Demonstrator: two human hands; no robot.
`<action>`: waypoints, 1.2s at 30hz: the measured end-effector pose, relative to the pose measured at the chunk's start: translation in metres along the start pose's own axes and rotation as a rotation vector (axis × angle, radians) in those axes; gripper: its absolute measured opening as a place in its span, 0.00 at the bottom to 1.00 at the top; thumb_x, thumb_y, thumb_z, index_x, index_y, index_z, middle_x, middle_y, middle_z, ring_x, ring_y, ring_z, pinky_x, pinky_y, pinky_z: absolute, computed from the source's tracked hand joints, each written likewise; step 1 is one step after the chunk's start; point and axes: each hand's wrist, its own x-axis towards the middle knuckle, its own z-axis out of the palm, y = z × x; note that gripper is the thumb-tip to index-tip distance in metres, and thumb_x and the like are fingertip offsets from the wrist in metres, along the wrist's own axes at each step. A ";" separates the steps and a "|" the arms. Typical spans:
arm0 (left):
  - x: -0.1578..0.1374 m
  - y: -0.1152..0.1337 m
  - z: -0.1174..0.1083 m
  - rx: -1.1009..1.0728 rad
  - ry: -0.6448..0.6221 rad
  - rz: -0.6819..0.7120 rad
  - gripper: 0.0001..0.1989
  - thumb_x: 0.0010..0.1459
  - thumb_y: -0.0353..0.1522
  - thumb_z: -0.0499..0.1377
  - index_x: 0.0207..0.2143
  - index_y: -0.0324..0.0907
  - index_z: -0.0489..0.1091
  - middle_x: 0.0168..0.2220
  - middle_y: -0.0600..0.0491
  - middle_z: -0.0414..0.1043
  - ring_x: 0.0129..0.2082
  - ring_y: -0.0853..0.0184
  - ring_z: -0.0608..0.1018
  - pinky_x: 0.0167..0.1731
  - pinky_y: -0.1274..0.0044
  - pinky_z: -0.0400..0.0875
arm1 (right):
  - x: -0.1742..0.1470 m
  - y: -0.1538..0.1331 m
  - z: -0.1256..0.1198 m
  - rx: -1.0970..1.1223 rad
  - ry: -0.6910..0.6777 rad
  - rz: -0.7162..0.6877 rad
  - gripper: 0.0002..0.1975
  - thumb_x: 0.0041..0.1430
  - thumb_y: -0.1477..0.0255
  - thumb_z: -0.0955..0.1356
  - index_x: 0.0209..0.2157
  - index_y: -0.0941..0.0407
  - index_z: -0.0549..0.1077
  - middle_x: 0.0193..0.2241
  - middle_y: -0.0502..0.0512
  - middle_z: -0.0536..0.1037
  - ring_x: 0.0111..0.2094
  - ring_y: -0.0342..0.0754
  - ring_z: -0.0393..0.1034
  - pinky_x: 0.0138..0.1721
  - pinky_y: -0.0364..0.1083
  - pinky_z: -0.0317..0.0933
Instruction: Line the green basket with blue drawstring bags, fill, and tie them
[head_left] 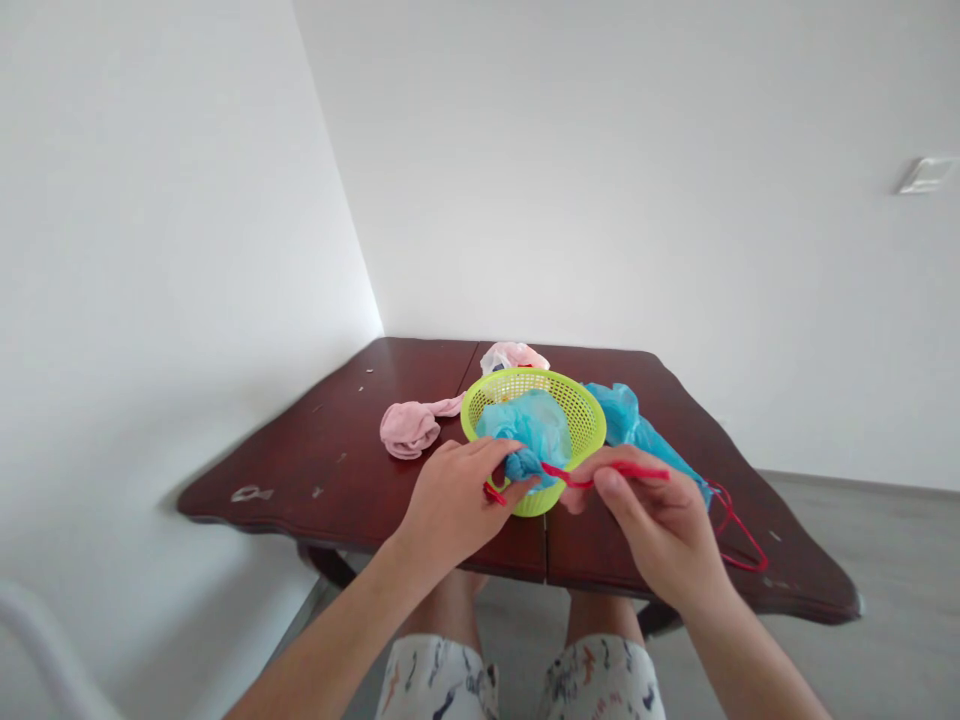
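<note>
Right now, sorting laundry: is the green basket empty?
No, the green basket holds a blue bag, whose red cord both hands pinch.

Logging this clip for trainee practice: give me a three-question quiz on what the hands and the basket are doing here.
1. True or false: the left hand grips the bunched neck of the blue bag at the near rim of the green basket.
2. What does the right hand pinch? A. the pink bundle B. the red drawstring C. the basket rim
3. Fill in: a second blue bag lies on the table to the ____ of the basket.

Key
1. True.
2. B: the red drawstring runs between both hands.
3. Right; the pink bundle lies to the left.
</note>
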 end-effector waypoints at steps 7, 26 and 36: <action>0.009 0.007 0.007 0.009 0.350 0.131 0.14 0.68 0.20 0.64 0.47 0.48 0.81 0.47 0.50 0.79 0.48 0.58 0.81 0.51 0.66 0.77 | -0.058 -0.009 0.000 -0.145 -0.150 0.031 0.16 0.82 0.63 0.74 0.66 0.44 0.86 0.57 0.58 0.91 0.57 0.55 0.89 0.57 0.52 0.85; 0.104 -0.066 0.009 -1.008 0.216 -0.413 0.16 0.64 0.42 0.73 0.50 0.45 0.87 0.39 0.49 0.89 0.43 0.55 0.89 0.39 0.70 0.83 | -0.159 0.055 -0.067 -0.024 0.317 0.701 0.34 0.71 0.35 0.74 0.44 0.54 0.90 0.38 0.65 0.90 0.36 0.57 0.85 0.41 0.51 0.81; 0.084 -0.059 -0.014 -0.216 -0.018 0.056 0.39 0.67 0.27 0.65 0.79 0.55 0.74 0.72 0.42 0.77 0.73 0.43 0.74 0.77 0.44 0.65 | -0.180 0.100 -0.044 0.120 0.254 0.729 0.33 0.71 0.36 0.75 0.43 0.54 0.87 0.36 0.62 0.88 0.34 0.54 0.83 0.38 0.50 0.80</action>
